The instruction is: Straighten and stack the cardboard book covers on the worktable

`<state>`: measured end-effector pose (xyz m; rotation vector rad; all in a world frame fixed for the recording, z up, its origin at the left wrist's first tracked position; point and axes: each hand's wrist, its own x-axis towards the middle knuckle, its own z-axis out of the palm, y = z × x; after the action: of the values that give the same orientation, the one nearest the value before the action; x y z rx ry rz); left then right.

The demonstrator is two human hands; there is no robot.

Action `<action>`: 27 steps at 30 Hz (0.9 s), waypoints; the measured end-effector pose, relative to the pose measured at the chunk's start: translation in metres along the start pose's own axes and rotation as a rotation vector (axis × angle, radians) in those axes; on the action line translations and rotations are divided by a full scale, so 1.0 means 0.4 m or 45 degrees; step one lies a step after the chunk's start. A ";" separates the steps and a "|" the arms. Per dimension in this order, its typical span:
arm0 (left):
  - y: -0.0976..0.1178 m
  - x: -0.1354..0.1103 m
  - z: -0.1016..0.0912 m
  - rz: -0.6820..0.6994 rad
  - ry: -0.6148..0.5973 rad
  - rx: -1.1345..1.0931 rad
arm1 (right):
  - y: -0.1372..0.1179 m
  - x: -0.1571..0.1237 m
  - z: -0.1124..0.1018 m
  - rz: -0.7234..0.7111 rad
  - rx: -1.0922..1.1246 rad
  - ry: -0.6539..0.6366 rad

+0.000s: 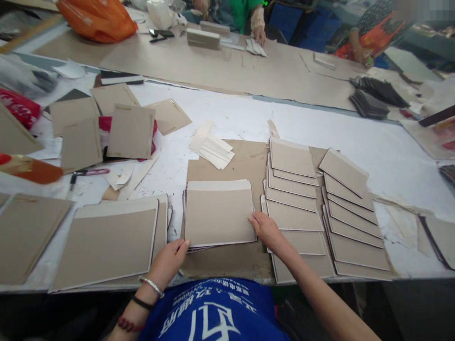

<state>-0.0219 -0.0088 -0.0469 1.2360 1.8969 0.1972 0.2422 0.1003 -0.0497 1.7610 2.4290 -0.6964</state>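
Observation:
A beige cardboard panel (218,215) with a pale strip along its far edge lies on a small pile in front of me. My left hand (172,260) pinches its near left corner, thumb on top. At its right edge, my right hand (266,229) grips with the thumb above and the other fingers partly hidden. Left of the pile is a stack of larger panels (110,241). To the right, similar panels overlap in two stepped columns, a nearer column (291,208) and a farther column (355,229).
White paper strips (213,144) lie beyond the pile. Loose boards (131,130), a pen (73,182) and an orange-brown bottle (31,168) sit to the left. Across the table are an orange bag (95,19), dark pieces (378,92) and two other people's hands.

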 end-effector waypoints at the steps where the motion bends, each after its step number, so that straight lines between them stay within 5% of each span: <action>1: 0.000 0.001 0.000 0.005 -0.005 -0.010 | 0.000 0.001 0.000 0.002 -0.004 -0.006; 27: -0.009 0.002 0.004 0.002 -0.065 0.046 | 0.001 0.007 -0.017 0.020 -0.037 -0.105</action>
<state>-0.0235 -0.0104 -0.0504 1.2553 1.8629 0.1320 0.2432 0.1055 -0.0445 1.7044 2.3572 -0.7138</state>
